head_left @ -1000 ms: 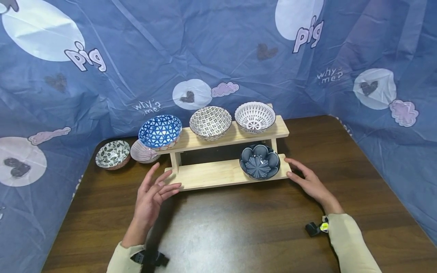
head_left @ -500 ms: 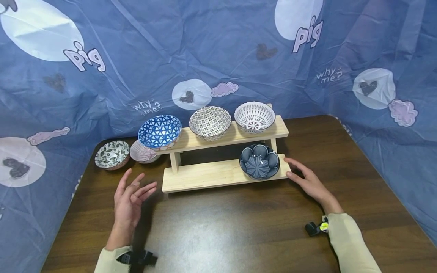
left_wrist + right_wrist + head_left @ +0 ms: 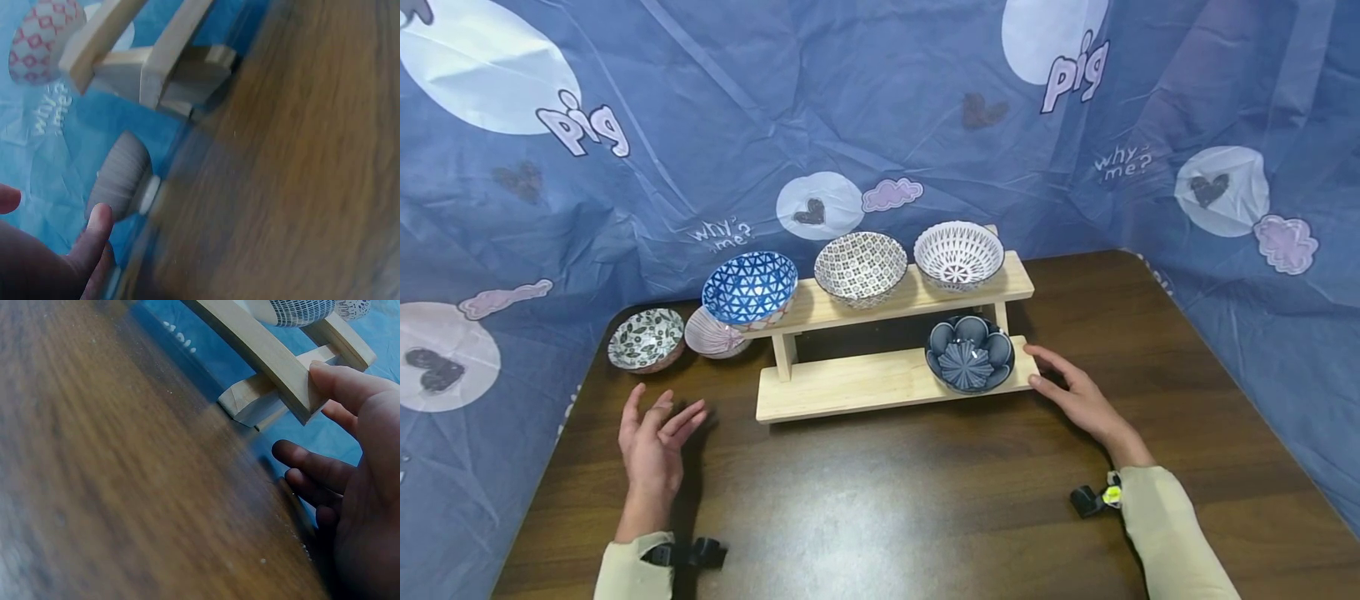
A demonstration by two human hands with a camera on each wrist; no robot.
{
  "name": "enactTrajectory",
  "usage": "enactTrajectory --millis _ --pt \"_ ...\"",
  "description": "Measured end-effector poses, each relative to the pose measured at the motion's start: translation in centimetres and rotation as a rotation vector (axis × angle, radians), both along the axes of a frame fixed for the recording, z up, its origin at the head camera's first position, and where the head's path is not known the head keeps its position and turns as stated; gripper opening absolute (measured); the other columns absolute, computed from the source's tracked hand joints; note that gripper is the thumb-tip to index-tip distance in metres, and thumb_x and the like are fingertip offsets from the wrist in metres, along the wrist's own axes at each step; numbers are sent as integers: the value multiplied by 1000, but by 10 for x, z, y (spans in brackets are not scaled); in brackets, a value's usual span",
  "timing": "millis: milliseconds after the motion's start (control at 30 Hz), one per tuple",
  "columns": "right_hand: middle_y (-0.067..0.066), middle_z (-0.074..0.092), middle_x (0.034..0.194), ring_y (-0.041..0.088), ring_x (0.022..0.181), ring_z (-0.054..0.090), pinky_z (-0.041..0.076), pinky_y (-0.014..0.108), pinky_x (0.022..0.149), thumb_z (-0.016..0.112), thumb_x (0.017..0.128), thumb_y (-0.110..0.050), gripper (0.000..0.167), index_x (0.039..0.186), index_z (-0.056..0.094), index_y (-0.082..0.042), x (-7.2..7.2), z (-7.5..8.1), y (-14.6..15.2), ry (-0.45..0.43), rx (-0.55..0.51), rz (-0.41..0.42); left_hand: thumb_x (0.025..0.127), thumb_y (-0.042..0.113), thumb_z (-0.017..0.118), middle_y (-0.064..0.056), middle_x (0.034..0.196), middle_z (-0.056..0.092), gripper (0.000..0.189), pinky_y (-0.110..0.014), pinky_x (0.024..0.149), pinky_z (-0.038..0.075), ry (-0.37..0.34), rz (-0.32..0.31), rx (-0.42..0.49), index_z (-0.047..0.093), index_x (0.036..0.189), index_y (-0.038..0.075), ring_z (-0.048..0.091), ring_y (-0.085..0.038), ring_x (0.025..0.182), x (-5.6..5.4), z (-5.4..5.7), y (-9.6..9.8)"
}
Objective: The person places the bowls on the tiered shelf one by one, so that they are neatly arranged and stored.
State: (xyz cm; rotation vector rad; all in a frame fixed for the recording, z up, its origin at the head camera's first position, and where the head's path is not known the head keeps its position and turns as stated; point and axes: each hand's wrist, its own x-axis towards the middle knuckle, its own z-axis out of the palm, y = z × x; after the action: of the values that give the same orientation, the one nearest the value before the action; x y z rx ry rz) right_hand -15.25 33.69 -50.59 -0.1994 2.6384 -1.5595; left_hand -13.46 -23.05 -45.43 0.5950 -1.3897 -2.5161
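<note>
Right of centre, the right hand (image 3: 1084,402) touches the end of the stand (image 3: 842,386) with relaxed fingers, seemingly steadying it for loading. At lower left, the left hand (image 3: 652,450) holds nothing; the next move probably calls for grasping the leafy bowl (image 3: 646,339) above it.

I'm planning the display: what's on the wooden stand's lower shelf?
On the lower shelf, a dark petal-patterned bowl sits near the right end, by the right hand. The bowl covers whatever lies directly beneath it.
</note>
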Motion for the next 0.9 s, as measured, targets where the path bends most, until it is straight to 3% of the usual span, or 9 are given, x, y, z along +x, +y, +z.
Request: enactTrajectory --millis 367,533,700,900 --pt "17 42 157 -2 127 41 30 57 115 56 103 -29 52 151 44 -12 -1 1 0 5 5 1 105 9 38 -3 129 30 63 -33 68 66 -55 45 58 10 159 26 76 -26 74 -19 -11 -22" --pt "17 41 157 15 133 42 29 58 117 56 103 -29 53 150 44 -11 -1 0 -1 -6 1 -4 105 10 39 -1 126 29 64 -35 70 66 -75 50 96 9 158 30 76 -26 77 -27 -14 -28" --pt "19 40 158 35 139 38 26 63 118 57 102 -28 54 150 43 -8 -1 1 -1 -13 -9 -3 103 11 44 -1 128 30 62 -41 70 65 -59 84 206 15 153 34 75 -32 79 -35 -18 -35" --pt "19 40 158 37 140 38 26 62 118 56 102 -28 53 150 43 -8 0 1 -1 -9 -6 -2 103 11 44 1 148 21 60 -43 71 65 -28 112 251 17 151 36 73 -34 83 -43 -23 -40"
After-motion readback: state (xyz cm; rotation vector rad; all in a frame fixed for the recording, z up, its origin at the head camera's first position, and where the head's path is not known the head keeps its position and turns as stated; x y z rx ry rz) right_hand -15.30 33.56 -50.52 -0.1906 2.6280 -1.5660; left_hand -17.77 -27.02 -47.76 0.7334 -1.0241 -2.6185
